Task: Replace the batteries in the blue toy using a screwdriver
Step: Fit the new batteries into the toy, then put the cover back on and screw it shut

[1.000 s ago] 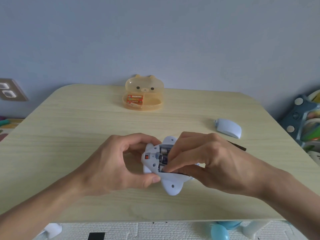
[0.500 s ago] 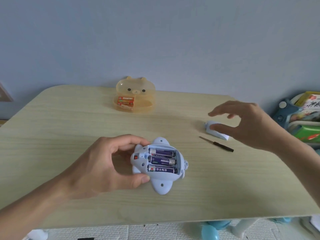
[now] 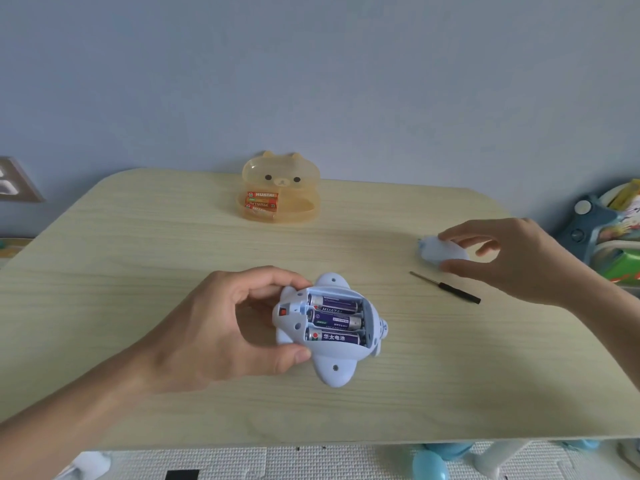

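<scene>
The pale blue toy [image 3: 332,368] lies belly-up on the wooden table [image 3: 138,258], its battery bay open with three purple batteries [image 3: 334,320] side by side. My left hand [image 3: 228,327] grips the toy's left end between thumb and fingers. At the right, the toy's pale blue battery cover [image 3: 437,252] lies on the table, and my right hand [image 3: 502,259] has its thumb and fingers curled around it. A small black-handled screwdriver [image 3: 446,287] lies between the toy and the cover.
A translucent orange bear-shaped box [image 3: 280,169] stands open at the back, holding orange batteries [image 3: 261,202]. Toys and a blue rack [image 3: 588,223] crowd the right side beyond the table edge. A wall socket [image 3: 14,185] is at far left.
My right hand left the battery bay, swung right and closed in on the battery cover. The three batteries came into view. My left hand kept its grip on the toy.
</scene>
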Available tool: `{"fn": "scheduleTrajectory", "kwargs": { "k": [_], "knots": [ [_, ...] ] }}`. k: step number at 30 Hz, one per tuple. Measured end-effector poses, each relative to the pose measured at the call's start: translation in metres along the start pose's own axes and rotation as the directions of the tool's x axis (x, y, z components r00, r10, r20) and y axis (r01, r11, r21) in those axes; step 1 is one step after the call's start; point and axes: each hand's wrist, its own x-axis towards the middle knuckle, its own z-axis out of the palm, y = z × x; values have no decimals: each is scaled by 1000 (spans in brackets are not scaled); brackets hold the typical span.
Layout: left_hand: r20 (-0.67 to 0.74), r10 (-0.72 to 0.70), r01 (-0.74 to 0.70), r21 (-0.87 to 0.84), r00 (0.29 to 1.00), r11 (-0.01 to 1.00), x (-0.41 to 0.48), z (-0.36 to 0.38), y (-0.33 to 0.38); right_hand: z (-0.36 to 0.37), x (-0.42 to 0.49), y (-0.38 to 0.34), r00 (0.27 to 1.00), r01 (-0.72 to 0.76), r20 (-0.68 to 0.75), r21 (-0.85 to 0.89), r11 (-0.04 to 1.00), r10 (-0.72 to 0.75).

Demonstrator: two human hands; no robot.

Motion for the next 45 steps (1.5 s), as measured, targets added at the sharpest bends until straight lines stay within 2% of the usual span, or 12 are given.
{"fn": "scheduleTrajectory", "kwargs": {
  "k": [4, 7, 9, 12, 16, 22, 29, 32, 37, 42, 45],
  "knots": [
    [-1, 9, -9, -1, 1000, 1000, 0, 0, 0, -5, -8, -35, 996, 57, -82, 175, 983, -43],
    [-3, 10, -10, -7, 1000, 1000, 1, -1, 1, -1, -21, -80, 989, 132, -106, 364, 922, -99],
    [3, 20, -20, -14, 1000, 1000, 1, -1, 3, 9, -31, -109, 983, 184, -90, 430, 884, -162],
    [-1, 29, -29, -29, 1000, 999, 1, -1, 5, 26, -46, -135, 967, 245, -43, 442, 863, -252],
    [-38, 20, -19, 18, 999, 1000, 0, -1, 3, 37, -54, -140, 956, 278, -26, 409, 869, -293],
    [5, -3, 3, 0, 1000, 1000, 0, -3, 3, 37, -54, -127, 952, 302, -68, 340, 890, -298],
    [0, -8, 8, -23, 1000, 1000, 0, -2, 4, 39, -58, -114, 963, 269, -75, 355, 895, -259],
    [0, -1, 1, -27, 1000, 1000, 0, -2, 3, 43, -59, -114, 954, 299, -83, 335, 893, -289],
    [6, 9, -9, -40, 1000, 999, 2, -2, 0, 40, -59, -114, 972, 232, -43, 319, 919, -230],
    [35, -4, 6, -45, 999, 999, 1, -2, -3, 43, -55, -116, 984, 137, 31, 493, 859, -175],
    [60, -22, 33, -196, 998, 980, 1, -2, -1, 43, -58, -117, 988, 119, 30, 496, 860, -154]
  ]
}}
